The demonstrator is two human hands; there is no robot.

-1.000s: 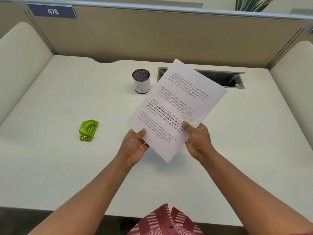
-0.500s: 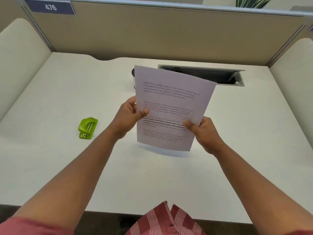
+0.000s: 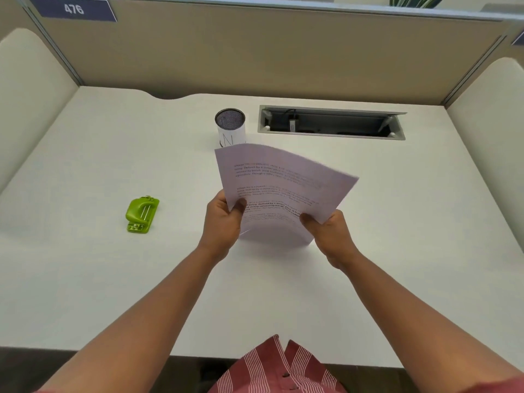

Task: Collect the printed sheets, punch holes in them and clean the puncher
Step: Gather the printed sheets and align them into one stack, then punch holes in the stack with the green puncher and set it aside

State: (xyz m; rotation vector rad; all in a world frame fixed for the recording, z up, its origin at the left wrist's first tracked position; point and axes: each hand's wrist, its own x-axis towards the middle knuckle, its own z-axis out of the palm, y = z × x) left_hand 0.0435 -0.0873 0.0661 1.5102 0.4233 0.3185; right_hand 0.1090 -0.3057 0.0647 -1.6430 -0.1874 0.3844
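I hold the printed sheets [image 3: 279,188], white paper with black text, above the middle of the desk, curved and blurred by motion. My left hand [image 3: 222,222] grips their left edge with the thumb on top. My right hand [image 3: 330,234] pinches their lower right edge. The bottom edge of the sheets is near or on the desk; I cannot tell which. A small green hole puncher [image 3: 141,214] lies on the desk to the left of my left hand, apart from it.
A white desk [image 3: 99,279] with beige partition walls on three sides. A white mesh-topped cup [image 3: 230,127] stands behind the sheets. An open grey cable tray [image 3: 331,126] is set into the desk at the back right.
The sheets went from tilted flat to upright, then dropped lower toward the desk and bent. My left hand shifted from the bottom edge up to the left edge.
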